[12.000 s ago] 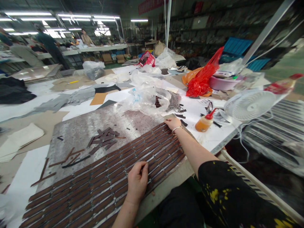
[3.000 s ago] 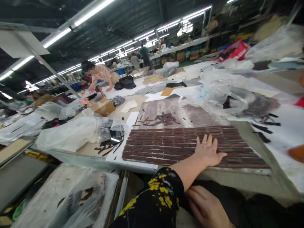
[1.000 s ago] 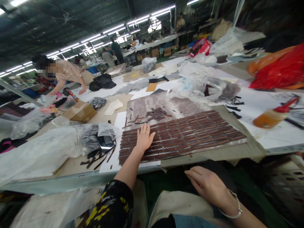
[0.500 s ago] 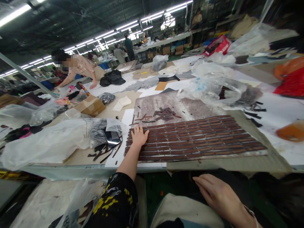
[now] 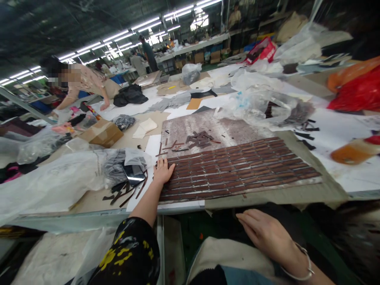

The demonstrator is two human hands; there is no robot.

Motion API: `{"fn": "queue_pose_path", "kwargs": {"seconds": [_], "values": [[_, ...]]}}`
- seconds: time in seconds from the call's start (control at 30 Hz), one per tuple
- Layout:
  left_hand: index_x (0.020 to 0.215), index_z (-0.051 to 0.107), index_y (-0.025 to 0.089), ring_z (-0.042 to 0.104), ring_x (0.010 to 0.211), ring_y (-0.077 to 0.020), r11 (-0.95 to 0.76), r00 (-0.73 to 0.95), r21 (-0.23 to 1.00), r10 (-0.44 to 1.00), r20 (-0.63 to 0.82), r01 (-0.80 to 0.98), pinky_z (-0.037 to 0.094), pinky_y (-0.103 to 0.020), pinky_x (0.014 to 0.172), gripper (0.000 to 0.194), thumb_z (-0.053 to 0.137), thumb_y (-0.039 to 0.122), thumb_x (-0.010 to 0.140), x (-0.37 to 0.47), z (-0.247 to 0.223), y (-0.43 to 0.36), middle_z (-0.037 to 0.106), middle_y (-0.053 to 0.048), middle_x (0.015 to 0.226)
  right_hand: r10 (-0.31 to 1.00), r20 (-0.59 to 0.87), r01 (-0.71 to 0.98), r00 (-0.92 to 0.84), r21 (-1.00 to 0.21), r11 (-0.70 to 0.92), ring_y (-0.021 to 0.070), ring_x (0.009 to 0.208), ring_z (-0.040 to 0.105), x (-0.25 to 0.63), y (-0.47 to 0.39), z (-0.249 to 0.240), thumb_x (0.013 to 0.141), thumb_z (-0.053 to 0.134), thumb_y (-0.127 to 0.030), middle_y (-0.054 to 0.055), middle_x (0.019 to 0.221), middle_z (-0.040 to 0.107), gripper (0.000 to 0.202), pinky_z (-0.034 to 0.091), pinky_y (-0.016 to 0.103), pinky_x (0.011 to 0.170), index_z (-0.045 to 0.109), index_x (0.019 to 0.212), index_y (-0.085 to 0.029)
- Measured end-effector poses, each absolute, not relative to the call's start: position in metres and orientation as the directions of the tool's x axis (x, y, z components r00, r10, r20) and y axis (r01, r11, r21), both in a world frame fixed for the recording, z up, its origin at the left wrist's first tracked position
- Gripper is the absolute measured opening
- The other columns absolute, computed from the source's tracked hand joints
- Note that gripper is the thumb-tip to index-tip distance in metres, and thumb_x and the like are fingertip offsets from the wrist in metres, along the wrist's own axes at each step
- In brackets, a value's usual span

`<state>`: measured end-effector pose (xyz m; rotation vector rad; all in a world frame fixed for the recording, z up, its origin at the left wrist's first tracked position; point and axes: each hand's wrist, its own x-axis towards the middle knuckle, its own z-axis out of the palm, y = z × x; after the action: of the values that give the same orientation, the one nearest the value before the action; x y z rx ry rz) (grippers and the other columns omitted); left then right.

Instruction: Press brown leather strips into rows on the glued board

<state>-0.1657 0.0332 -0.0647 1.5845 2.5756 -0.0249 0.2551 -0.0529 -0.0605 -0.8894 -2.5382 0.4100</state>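
My left hand [image 5: 162,172] lies palm down with its fingers spread, on the left end of rows of narrow dark brown strips [image 5: 234,170]. These strips sit close together in long lines on a stained board [image 5: 190,122]. Beyond the rows, a small loose pile of cut strips [image 5: 200,138] rests on the same board. Below the table's front edge, my right hand [image 5: 264,229] is held over my lap with the fingers together, tips pointing left. Whatever those fingers hold, if anything, is hidden.
Left of the board are a phone [image 5: 133,175], plastic-wrapped material [image 5: 68,176] and a cardboard box [image 5: 101,133]. Clear plastic bags [image 5: 252,99], a red bag [image 5: 360,89] and an orange container [image 5: 353,152] stand right. A co-worker [image 5: 86,81] leans over the far left.
The view has swung slightly right, so everything on the table appears further left. My left hand still rests on the strips' left end; my right hand stays over my lap.
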Motion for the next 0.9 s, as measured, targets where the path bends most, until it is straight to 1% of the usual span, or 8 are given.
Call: {"fn": "queue_pose_path", "kwargs": {"seconds": [0.07,0.2,0.37,0.47,0.53,0.6,0.77,0.9], "values": [[0.143,0.026,0.013,0.02,0.139,-0.0271,0.458,-0.451,0.047,0.887,-0.102,0.888,0.026,-0.048,0.107,0.067,0.022,0.054,0.09,-0.17,-0.061,0.03,0.021,-0.014,0.151,0.643,0.305,0.519,-0.703,-0.399,0.756,0.0151,0.082,0.062,0.256,-0.053,-0.062,0.09,0.044,-0.021,0.005,0.093,0.066,0.025,0.052,0.025,0.072,0.064,0.105,-0.022],[0.146,0.012,0.011,0.009,0.141,-0.0256,0.489,-0.489,0.013,0.872,0.001,0.872,0.022,-0.048,0.109,0.066,0.013,0.049,0.093,-0.17,-0.057,0.009,0.009,-0.014,0.153,0.618,0.332,0.492,-0.713,-0.392,0.778,0.0157,0.085,0.062,0.259,-0.053,-0.07,0.09,0.045,-0.024,0.005,0.096,0.065,0.024,0.052,0.025,0.073,0.063,0.106,-0.022],[0.144,0.023,0.01,0.012,0.14,-0.0267,0.371,-0.376,-0.066,0.924,-0.074,0.926,0.015,-0.048,0.111,0.069,0.018,0.054,0.091,-0.161,-0.066,-0.017,0.017,-0.015,0.151,0.615,0.314,0.492,-0.723,-0.391,0.778,0.0159,0.086,0.061,0.259,-0.052,-0.068,0.091,0.045,-0.024,0.006,0.098,0.064,0.024,0.051,0.026,0.072,0.062,0.108,-0.022],[0.144,0.024,0.011,0.013,0.14,-0.0283,0.421,-0.424,-0.051,0.899,-0.109,0.905,0.017,-0.052,0.11,0.07,0.019,0.055,0.09,-0.155,-0.065,-0.017,0.017,-0.015,0.152,0.628,0.281,0.496,-0.726,-0.419,0.761,0.015,0.082,0.06,0.256,-0.056,-0.061,0.092,0.042,-0.02,0.005,0.092,0.064,0.025,0.049,0.026,0.071,0.062,0.106,-0.021],[0.144,0.024,0.01,0.014,0.14,-0.0302,0.455,-0.456,-0.036,0.889,-0.04,0.89,0.019,-0.054,0.108,0.069,0.018,0.054,0.091,-0.142,-0.058,-0.008,0.017,-0.016,0.151,0.647,0.256,0.515,-0.719,-0.428,0.742,0.015,0.079,0.059,0.255,-0.058,-0.057,0.091,0.041,-0.018,0.005,0.087,0.062,0.025,0.047,0.027,0.071,0.062,0.104,-0.021],[0.144,0.023,0.008,0.013,0.14,-0.0307,0.388,-0.386,-0.014,0.921,0.056,0.922,0.019,-0.053,0.109,0.069,0.017,0.052,0.091,-0.117,-0.048,0.009,0.016,-0.016,0.152,0.667,0.238,0.543,-0.706,-0.422,0.726,0.0153,0.078,0.057,0.254,-0.059,-0.054,0.091,0.041,-0.016,0.004,0.082,0.061,0.024,0.045,0.028,0.071,0.062,0.101,-0.021],[0.145,0.019,0.01,0.009,0.141,-0.0273,0.023,-0.026,0.025,0.988,0.152,0.999,0.016,-0.049,0.112,0.07,0.014,0.054,0.091,-0.012,-0.033,0.063,0.015,-0.012,0.152,0.688,0.209,0.578,-0.695,-0.407,0.708,0.015,0.077,0.052,0.254,-0.058,-0.049,0.09,0.042,-0.016,0.003,0.079,0.058,0.02,0.041,0.027,0.07,0.061,0.092,-0.02],[0.146,0.02,0.013,0.01,0.141,-0.0284,-0.03,0.028,0.033,0.998,0.063,0.999,0.015,-0.051,0.112,0.072,0.015,0.058,0.089,0.043,-0.056,0.092,0.016,-0.011,0.152,0.694,0.198,0.587,-0.692,-0.404,0.701,0.0142,0.075,0.05,0.258,-0.058,-0.049,0.091,0.041,-0.018,0.002,0.078,0.056,0.019,0.038,0.026,0.068,0.06,0.088,-0.02]]}}
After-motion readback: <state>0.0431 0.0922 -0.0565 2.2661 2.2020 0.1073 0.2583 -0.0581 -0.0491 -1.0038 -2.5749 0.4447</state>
